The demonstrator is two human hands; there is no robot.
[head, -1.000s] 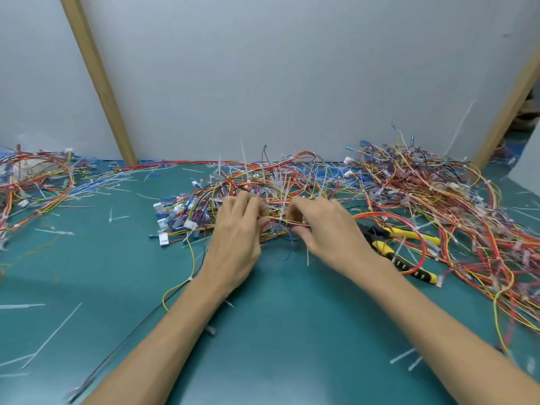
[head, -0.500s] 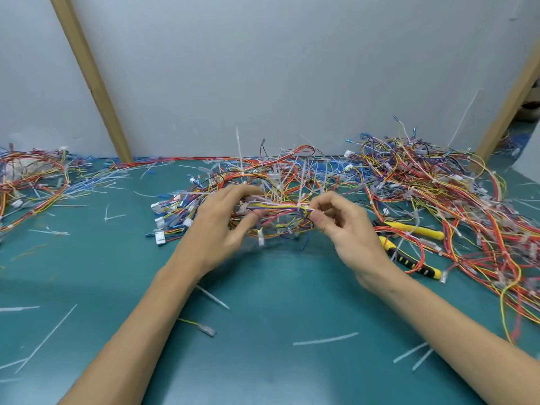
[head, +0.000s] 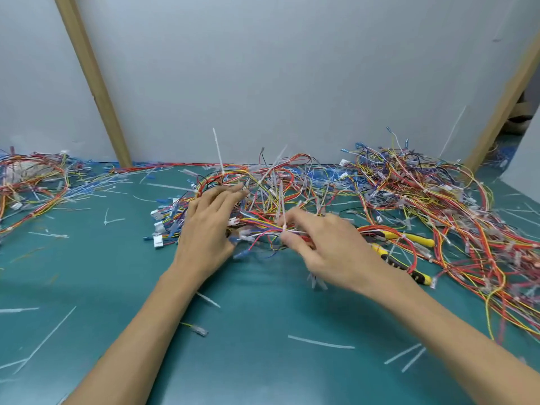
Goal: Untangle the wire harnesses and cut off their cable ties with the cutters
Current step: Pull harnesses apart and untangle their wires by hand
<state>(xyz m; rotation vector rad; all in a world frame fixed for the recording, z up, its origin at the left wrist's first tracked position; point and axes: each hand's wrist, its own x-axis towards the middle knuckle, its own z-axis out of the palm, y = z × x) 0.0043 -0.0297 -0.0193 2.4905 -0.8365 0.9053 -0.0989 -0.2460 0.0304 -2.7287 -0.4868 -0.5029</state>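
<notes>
One wire harness [head: 258,224] between both hands: left fingers [head: 223,197] loosely spread, right fingers [head: 298,215] tight on it.

A single wide-angle view from the person's head looks forward and down across the flat teal-green counter [head: 263,361]. The tangle of multicoloured wire harnesses [head: 277,194] lies near the lens, at about mid-frame. Both forearms enter from the bottom edge, and the left hand [head: 204,238] and right hand [head: 330,252] meet at the tangle. Behind the tangle, the pale grey wall panel [head: 292,83] fills the upper half. One light wooden post [head: 93,83] left of the tangle and a second light wooden post [head: 502,103] right of it splay outward toward the top.
</notes>
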